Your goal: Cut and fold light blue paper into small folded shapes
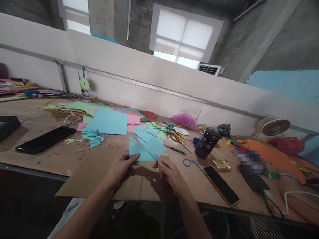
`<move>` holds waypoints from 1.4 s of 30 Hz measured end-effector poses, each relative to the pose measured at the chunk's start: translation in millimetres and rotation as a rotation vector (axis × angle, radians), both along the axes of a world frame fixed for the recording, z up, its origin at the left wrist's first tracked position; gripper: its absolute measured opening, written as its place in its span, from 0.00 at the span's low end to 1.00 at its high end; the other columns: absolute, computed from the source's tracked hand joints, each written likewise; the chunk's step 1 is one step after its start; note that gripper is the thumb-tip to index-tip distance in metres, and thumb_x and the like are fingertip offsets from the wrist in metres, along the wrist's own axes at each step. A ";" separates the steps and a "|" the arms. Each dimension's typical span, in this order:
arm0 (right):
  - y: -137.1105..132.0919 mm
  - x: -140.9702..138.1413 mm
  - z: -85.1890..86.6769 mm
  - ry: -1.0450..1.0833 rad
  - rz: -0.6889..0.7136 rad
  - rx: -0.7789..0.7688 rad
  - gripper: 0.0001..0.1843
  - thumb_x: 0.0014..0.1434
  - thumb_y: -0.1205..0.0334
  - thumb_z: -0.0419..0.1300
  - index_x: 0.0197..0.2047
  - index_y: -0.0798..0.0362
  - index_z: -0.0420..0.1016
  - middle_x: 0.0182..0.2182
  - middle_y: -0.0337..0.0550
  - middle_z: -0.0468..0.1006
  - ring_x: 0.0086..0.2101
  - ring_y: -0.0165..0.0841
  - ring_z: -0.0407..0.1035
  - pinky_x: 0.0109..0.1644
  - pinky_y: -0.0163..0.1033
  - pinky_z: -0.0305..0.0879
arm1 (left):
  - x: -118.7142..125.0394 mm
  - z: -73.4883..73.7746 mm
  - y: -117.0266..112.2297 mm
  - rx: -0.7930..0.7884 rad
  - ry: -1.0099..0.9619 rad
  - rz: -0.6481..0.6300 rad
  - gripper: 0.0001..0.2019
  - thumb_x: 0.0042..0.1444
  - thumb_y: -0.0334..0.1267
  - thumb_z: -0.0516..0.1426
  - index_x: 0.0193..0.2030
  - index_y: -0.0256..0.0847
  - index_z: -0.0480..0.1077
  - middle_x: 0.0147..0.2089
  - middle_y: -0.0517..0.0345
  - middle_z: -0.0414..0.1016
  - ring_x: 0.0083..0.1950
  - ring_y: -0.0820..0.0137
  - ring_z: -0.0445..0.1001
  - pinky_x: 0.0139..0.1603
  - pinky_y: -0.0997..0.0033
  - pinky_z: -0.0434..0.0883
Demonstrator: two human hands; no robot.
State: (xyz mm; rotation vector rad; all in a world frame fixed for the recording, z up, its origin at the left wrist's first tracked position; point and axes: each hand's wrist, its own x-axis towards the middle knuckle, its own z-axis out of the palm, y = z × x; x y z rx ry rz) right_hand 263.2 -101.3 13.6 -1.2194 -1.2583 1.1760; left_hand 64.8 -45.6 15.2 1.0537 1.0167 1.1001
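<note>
My left hand pinches the lower left edge of a light blue sheet of paper, thumb on top. My right hand is closed at the lower corner of a second light blue piece of paper, which overlaps the first. A thin dark line runs between the two pieces to the right fingertips; I cannot tell whether it is a tool or a shadow. Both hands are above a brown cardboard sheet at the table's front edge. Just beyond lie more blue paper pieces.
Right of the hands are a green pen, scissors, a dark tumbler and a phone. Leftward lie a black phone, folded blue strips and stacked coloured paper. Another person's arm rests at far right.
</note>
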 end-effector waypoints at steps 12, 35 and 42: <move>0.0 1.5 -2.0 -0.015 0.017 -0.005 0.19 0.59 0.46 0.57 0.35 0.55 0.78 0.18 0.34 0.60 0.23 0.27 0.53 0.27 0.33 0.45 | 1.6 3.5 -2.3 -0.010 0.007 -0.018 0.17 0.42 0.49 0.66 0.27 0.38 0.70 0.22 0.62 0.72 0.22 0.75 0.66 0.21 0.78 0.60; 1.7 2.1 -6.5 -0.036 0.038 -0.001 0.18 0.61 0.49 0.55 0.35 0.55 0.76 0.18 0.33 0.59 0.23 0.27 0.53 0.27 0.34 0.44 | 2.0 2.8 -2.4 -0.035 0.014 -0.021 0.17 0.42 0.49 0.67 0.27 0.37 0.71 0.24 0.60 0.73 0.23 0.74 0.67 0.22 0.77 0.62; 1.9 1.1 -8.3 -0.035 0.038 0.013 0.18 0.61 0.49 0.55 0.35 0.56 0.76 0.17 0.32 0.58 0.21 0.26 0.51 0.26 0.35 0.42 | 2.0 1.9 -2.4 -0.030 0.001 -0.029 0.17 0.43 0.48 0.67 0.26 0.38 0.69 0.23 0.62 0.71 0.23 0.75 0.66 0.22 0.78 0.61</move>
